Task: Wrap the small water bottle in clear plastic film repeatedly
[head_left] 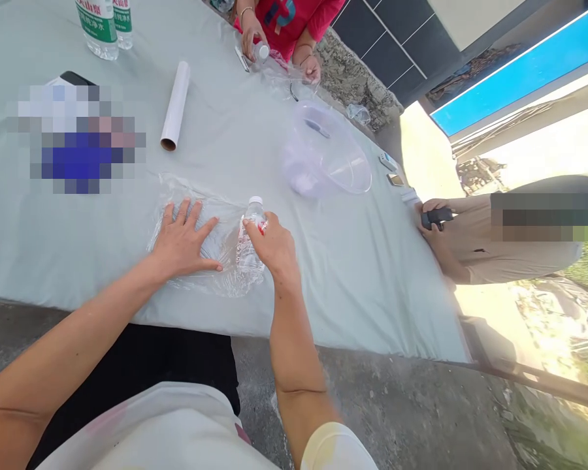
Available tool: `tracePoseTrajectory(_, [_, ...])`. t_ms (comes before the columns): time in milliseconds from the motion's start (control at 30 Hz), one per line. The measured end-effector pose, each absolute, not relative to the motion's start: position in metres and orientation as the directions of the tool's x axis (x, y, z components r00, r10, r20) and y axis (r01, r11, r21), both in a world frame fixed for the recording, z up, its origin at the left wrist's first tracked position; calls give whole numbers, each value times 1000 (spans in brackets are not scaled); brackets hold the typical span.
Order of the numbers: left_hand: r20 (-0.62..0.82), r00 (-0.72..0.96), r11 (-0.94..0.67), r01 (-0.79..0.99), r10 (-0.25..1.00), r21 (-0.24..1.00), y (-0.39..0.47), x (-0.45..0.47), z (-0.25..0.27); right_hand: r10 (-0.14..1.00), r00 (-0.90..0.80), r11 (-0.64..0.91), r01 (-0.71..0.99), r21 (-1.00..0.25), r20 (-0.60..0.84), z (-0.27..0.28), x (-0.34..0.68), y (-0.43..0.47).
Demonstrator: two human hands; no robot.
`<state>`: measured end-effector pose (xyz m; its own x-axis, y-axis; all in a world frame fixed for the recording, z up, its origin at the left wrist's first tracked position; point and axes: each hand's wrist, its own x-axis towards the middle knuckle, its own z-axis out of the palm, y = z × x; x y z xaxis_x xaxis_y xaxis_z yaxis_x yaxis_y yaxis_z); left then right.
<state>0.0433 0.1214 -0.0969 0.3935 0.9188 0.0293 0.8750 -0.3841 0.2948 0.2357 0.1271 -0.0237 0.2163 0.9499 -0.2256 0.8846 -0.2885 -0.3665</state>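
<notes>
A crumpled sheet of clear plastic film (220, 284) lies near the front edge of the table. My left hand (183, 238) presses flat on it with the fingers spread. A small clear plastic bottle with a white cap (249, 251) is gripped by my right hand (274, 245), its thumb across the bottle's side. The lower part of the bottle touches or lies over the film; I cannot tell whether film is wrapped around it. Beyond my left hand lies a white roll (176, 108) with a brown cardboard core at its near end.
Past my right hand sits a translucent plastic basin (343, 173). Two water bottles (98, 32) stand at the far left, near a dark phone (77, 78) and a blurred patch. Across the pale tablecloth (367, 281), a person in red holds a bottle (261, 53); another at right holds a dark device (436, 217).
</notes>
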Motion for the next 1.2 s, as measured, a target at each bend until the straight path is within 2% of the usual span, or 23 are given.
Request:
tracePoseTrajectory(200, [20,378,-365,878,926,310,122,43,-92,967,143,-216,900,-378,-211,-36,235,128])
tracePoseTrajectory(267, [36,347,-336,870,937,360,124,38,-89,973,126,-202,867,-456,-191,-38,247,127])
tracePoseTrajectory(333, [59,326,-318,841,944,438,125,29,-86,970,186,-240,817,-525,-155,-40,264,125])
tracePoseTrajectory(400, [78,304,-298,795,949,529,128,16,-81,952,274,-305,797,-521,-138,-43,281,120])
tracePoseTrajectory(467, [103,219,-237,768,970,595,131,2,-73,936,313,-351,814,-464,-158,-48,292,111])
tracePoseTrajectory(533, [154,46,-132,782,987,609,135,-9,-60,931,301,-363,827,-430,-206,-53,295,101])
tracePoseTrajectory(600, [240,-118,-44,817,964,575,142,-12,-43,929,287,-364,829,-424,-236,-58,291,92])
tracePoseTrajectory(667, [341,-159,-41,858,926,512,151,-2,-24,928,288,-364,832,-420,-235,-63,284,86])
tracePoseTrajectory(700, [378,-106,-88,883,920,462,157,8,-17,928,292,-366,832,-417,-230,-65,280,84])
tracePoseTrajectory(767, [383,129,-262,912,915,317,172,35,-10,932,288,-357,829,-429,-220,-69,275,83])
tracePoseTrajectory(833, [256,403,-446,885,879,137,190,65,-15,939,275,-342,816,-465,-208,-72,273,83])
tracePoseTrajectory(900, [91,524,-528,848,847,35,209,91,-27,943,275,-332,788,-519,-186,-75,273,81])
tracePoseTrajectory(967, [-9,548,-547,837,837,21,226,109,-39,944,284,-328,742,-585,-169,-76,274,78])
tracePoseTrajectory(1067, [-76,531,-527,847,844,73,247,121,-49,942,300,-321,664,-675,-152,-77,275,73])
tracePoseTrajectory(1200, [-106,448,-409,873,888,265,264,121,-47,930,325,-328,528,-783,-170,-79,272,70])
